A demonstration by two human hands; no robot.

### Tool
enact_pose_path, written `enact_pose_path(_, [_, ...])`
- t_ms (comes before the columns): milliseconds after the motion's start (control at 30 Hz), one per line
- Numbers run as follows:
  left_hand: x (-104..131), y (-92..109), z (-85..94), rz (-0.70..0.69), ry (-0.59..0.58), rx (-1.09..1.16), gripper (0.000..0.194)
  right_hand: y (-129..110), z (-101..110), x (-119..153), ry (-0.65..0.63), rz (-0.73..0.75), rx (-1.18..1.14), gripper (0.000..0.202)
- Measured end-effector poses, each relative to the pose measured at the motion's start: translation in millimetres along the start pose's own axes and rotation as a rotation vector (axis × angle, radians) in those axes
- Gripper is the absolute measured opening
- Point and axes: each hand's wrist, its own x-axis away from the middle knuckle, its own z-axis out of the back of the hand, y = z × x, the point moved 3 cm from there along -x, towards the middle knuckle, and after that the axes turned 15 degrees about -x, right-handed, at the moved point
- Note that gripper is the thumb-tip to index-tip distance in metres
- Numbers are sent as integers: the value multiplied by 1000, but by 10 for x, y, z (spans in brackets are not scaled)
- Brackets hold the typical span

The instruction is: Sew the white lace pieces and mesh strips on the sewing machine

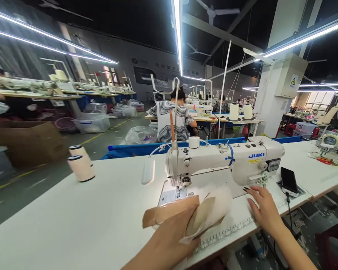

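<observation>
My left hand (174, 234) is closed around a loose bundle in front of the sewing machine's needle. In the bundle are a tan-brown piece (171, 210) with a shiny edge and a fluffy whitish piece (221, 202), with a beige layer between them. My right hand (263, 208) is over the table beside the machine bed, thumb and fingers apart. Its fingertips touch a small dark pointed tool (245, 189), mostly hidden, whose kind I cannot make out. The white JUKI sewing machine (211, 161) stands just beyond both hands, its needle area lit.
Two thread cones (81, 168) stand on the left of the white table (73, 217). A phone (288, 180) with a cable lies at the right. A ruler strip (225, 235) runs along the front edge. Another person (173, 120) sits ahead. Red-handled scissors (323, 161) lie farther right.
</observation>
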Motion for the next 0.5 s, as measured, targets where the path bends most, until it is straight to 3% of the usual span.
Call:
enact_pose_path(100, [-359,326,187,-243,-64,-220,48,-421,52,-55,-115,136,-110,49])
enact_pose_path(167, [-552,466,232,-334,-32,-314,63,-620,-22,-126,-240,162,-175,62])
enact_pose_path(233, [-644,480,183,-330,39,-353,76,-643,-136,-186,-317,53,-218,64])
enact_pose_path(300, [-585,388,68,-308,191,-373,75,-543,-238,-206,-328,-82,-244,58])
enact_pose_path(400, [-236,160,-137,-322,583,-369,59,-379,-308,-182,-285,-166,-292,50])
enact_pose_path(433, [-103,79,-218,-318,641,-342,55,-349,-312,-171,-274,-170,-316,48])
enact_pose_path(500, [102,-54,-376,-285,598,-248,52,-327,-304,-158,-255,-174,-371,46])
